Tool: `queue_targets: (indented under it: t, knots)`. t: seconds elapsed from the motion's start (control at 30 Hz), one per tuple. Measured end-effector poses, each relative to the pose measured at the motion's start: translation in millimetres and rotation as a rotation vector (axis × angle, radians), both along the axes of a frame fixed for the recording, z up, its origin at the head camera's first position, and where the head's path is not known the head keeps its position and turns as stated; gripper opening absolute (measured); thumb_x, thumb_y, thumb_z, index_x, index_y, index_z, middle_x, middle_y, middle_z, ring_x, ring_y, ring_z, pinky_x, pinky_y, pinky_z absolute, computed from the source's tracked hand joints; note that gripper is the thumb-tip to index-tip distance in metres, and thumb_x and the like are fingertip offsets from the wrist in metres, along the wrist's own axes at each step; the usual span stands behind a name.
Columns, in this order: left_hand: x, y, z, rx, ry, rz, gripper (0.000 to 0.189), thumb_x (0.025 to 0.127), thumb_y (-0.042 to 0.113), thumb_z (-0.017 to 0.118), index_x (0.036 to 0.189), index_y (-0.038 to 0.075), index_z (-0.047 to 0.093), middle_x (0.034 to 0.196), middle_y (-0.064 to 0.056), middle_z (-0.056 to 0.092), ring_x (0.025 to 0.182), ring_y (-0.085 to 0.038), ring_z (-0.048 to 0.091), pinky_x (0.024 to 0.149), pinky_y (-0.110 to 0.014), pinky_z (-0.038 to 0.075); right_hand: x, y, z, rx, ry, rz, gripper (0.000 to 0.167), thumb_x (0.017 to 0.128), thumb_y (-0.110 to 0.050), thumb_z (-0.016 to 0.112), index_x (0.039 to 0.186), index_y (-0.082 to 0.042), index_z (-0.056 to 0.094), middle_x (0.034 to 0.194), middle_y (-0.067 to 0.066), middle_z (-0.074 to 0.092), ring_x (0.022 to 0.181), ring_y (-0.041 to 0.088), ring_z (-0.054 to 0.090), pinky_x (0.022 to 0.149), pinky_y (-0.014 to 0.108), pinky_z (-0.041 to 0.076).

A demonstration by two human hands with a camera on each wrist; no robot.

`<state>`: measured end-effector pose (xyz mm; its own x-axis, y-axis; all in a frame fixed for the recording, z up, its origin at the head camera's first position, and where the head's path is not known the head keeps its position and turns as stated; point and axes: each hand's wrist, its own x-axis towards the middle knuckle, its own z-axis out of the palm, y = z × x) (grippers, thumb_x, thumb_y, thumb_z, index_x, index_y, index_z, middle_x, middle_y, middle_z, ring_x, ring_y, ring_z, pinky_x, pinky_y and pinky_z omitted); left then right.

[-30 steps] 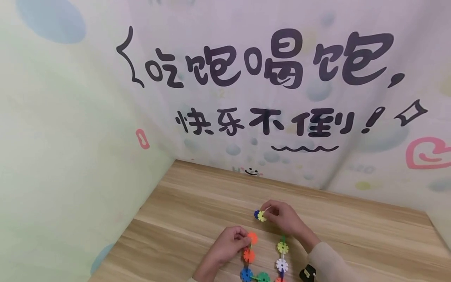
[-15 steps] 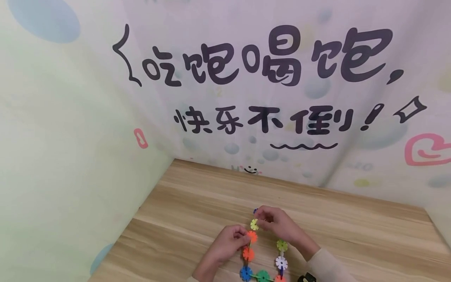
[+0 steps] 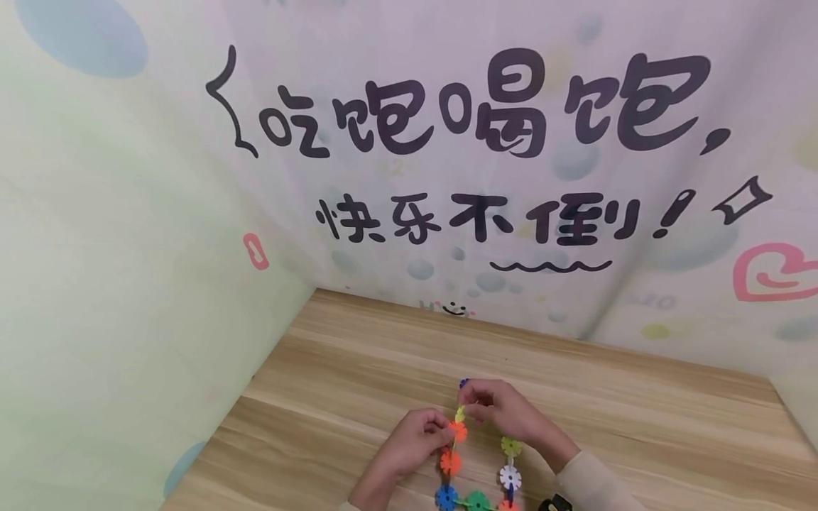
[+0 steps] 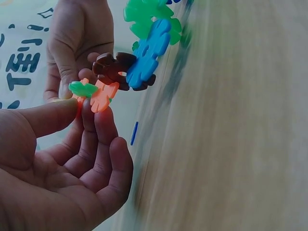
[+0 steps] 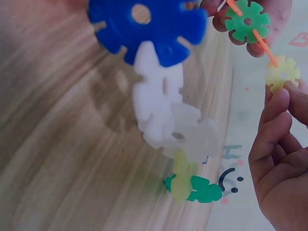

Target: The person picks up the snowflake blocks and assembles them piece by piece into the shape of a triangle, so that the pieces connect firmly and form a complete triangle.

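Note:
Notched plastic discs are joined in a U-shaped chain on the table. My left hand (image 3: 414, 438) pinches an orange disc (image 3: 457, 431) at the end of the chain's left side between thumb and fingers. A yellow disc (image 5: 282, 72), pinched by my right hand (image 3: 505, 410), sits edge-on against that orange disc in the right wrist view. Below come another orange disc (image 3: 450, 463), a blue disc (image 3: 446, 497) and a green disc (image 3: 477, 502). The right side of the chain holds a white disc (image 3: 510, 477) and a yellow-green disc (image 3: 510, 446).
A loose dark blue disc (image 3: 464, 382) lies on the wooden table (image 3: 358, 369) just beyond my right fingertips. Beside my right sleeve, a black object (image 3: 554, 502) shows at the lower edge. Printed cloth walls (image 3: 409, 284) stand behind the table and on the left.
My right hand has brought the yellow disc from beside the dark blue disc, left and nearer, to the orange disc's edge, and turned it. My left hand keeps its pinch, almost unmoved.

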<state>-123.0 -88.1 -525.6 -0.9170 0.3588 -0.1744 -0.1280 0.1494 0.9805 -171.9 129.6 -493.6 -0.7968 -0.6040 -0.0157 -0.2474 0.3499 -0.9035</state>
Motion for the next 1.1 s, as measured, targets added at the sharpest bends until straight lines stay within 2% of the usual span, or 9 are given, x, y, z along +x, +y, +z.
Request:
queue_targets:
  t: [0.1, 0.17, 0.4, 0.53, 0.7, 0.9, 1.1]
  knots:
    - [0.5, 0.4, 0.6, -0.006, 0.004, 0.007, 0.008, 0.096, 0.01, 0.067, 0.091, 0.004, 0.067, 0.08, -0.003, 0.067, 0.073, -0.014, 0.06, 0.063, -0.027, 0.048, -0.4, -0.2, 0.5, 0.011, 0.016, 0.011, 0.013, 0.099, -0.009, 0.061, 0.095, -0.019, 0.067, 0.091, 0.018, 0.065, 0.074, 0.029, 0.061, 0.064, 0.042, 0.054]
    - [1.1, 0.7, 0.8, -0.011, 0.008, 0.008, 0.008, 0.096, 0.009, 0.067, 0.091, 0.004, 0.067, 0.081, -0.003, 0.067, 0.073, -0.014, 0.06, 0.063, -0.027, 0.048, -0.5, 0.6, -0.3, 0.02, 0.033, 0.011, 0.015, 0.099, -0.007, 0.061, 0.095, -0.02, 0.068, 0.091, 0.017, 0.066, 0.073, 0.029, 0.061, 0.062, 0.038, 0.053]
    - [1.9, 1.2, 2.6, -0.022, 0.042, 0.01, 0.007, 0.094, 0.008, 0.068, 0.09, 0.004, 0.066, 0.08, -0.003, 0.068, 0.076, -0.019, 0.063, 0.068, -0.034, 0.053, -2.3, -0.6, -0.5, 0.054, 0.076, -0.012, 0.009, 0.097, -0.007, 0.065, 0.096, -0.011, 0.073, 0.086, 0.012, 0.069, 0.071, 0.023, 0.063, 0.059, 0.03, 0.052]
    - [1.7, 1.3, 2.3, -0.027, 0.053, 0.016, 0.007, 0.094, 0.008, 0.069, 0.089, 0.003, 0.067, 0.079, -0.002, 0.068, 0.075, -0.019, 0.062, 0.065, -0.029, 0.049, -1.1, -3.6, 1.5, 0.061, 0.101, -0.019, 0.012, 0.095, -0.005, 0.067, 0.092, -0.014, 0.074, 0.084, 0.01, 0.07, 0.07, 0.018, 0.062, 0.058, 0.028, 0.051]
    - [1.5, 0.6, 1.4, -0.024, 0.059, 0.036, 0.007, 0.094, 0.007, 0.068, 0.089, 0.003, 0.067, 0.08, -0.002, 0.068, 0.074, -0.017, 0.061, 0.063, -0.025, 0.047, 0.8, -6.1, 1.2, 0.05, 0.129, -0.037, 0.019, 0.093, 0.001, 0.066, 0.089, -0.015, 0.074, 0.083, 0.009, 0.071, 0.07, 0.021, 0.065, 0.057, 0.027, 0.052]
    - [0.5, 0.1, 0.3, -0.021, 0.066, 0.061, 0.007, 0.093, 0.008, 0.07, 0.088, 0.004, 0.068, 0.078, -0.002, 0.068, 0.073, -0.017, 0.062, 0.065, -0.03, 0.052, 1.6, -9.0, -3.2, 0.067, 0.188, -0.065, 0.028, 0.091, 0.005, 0.067, 0.085, -0.022, 0.072, 0.082, 0.004, 0.07, 0.069, 0.012, 0.063, 0.057, 0.027, 0.053]
    - [0.4, -0.6, -0.7, -0.034, 0.059, 0.071, 0.008, 0.093, 0.008, 0.071, 0.087, 0.004, 0.068, 0.078, -0.002, 0.067, 0.072, -0.017, 0.062, 0.064, -0.03, 0.051, 4.3, -11.7, -7.9, 0.059, 0.225, -0.078, 0.029, 0.09, 0.006, 0.068, 0.085, -0.022, 0.071, 0.086, -0.008, 0.071, 0.074, 0.016, 0.066, 0.058, 0.027, 0.054]
